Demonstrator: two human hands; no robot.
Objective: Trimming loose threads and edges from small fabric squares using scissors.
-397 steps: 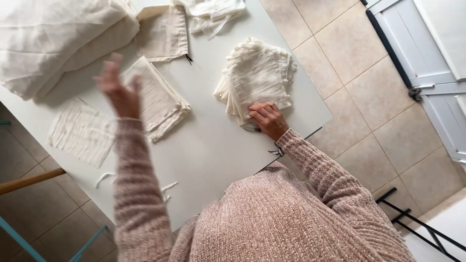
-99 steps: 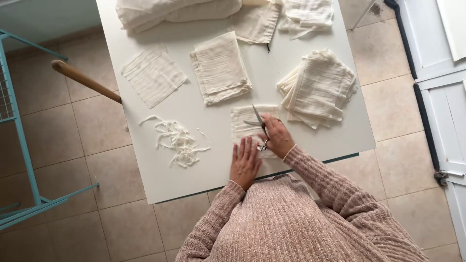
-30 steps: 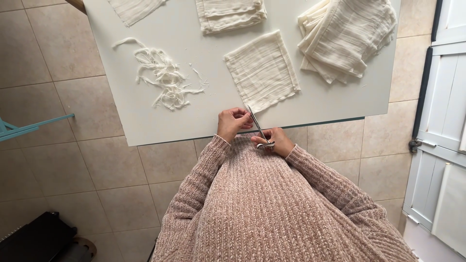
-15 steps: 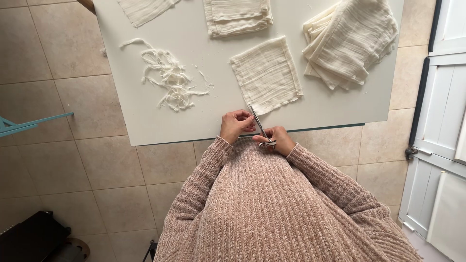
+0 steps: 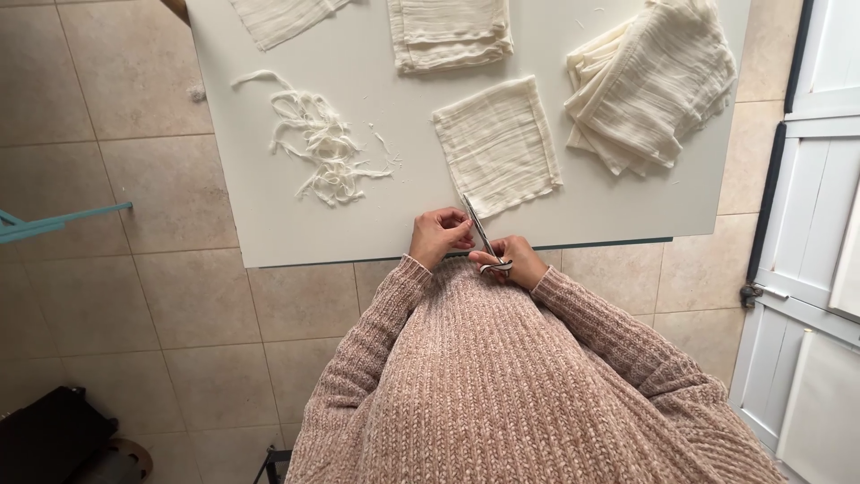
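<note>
At the near edge of the white table (image 5: 269, 224), my right hand (image 5: 515, 262) grips the handles of a pair of scissors (image 5: 482, 235), whose blades point up toward a cream cloth square (image 5: 497, 143) lying flat. My left hand (image 5: 436, 235) is curled beside the blades, fingertips close to the metal; I cannot tell whether it pinches anything. A heap of thin white cloth trimmings (image 5: 322, 152) lies to the left of the square.
A pile of folded cream cloths (image 5: 649, 85) sits at the right, a neat stack (image 5: 448, 34) at the top middle, and one more piece (image 5: 282, 16) at the top left. Beige tile floor surrounds the table; white doors (image 5: 815, 206) stand at the right, a teal bar (image 5: 54, 222) at the left.
Both hands have stayed together at the table's near edge with the scissors. The view has shifted slightly, so the table and cloths sit a little further right and lower.
</note>
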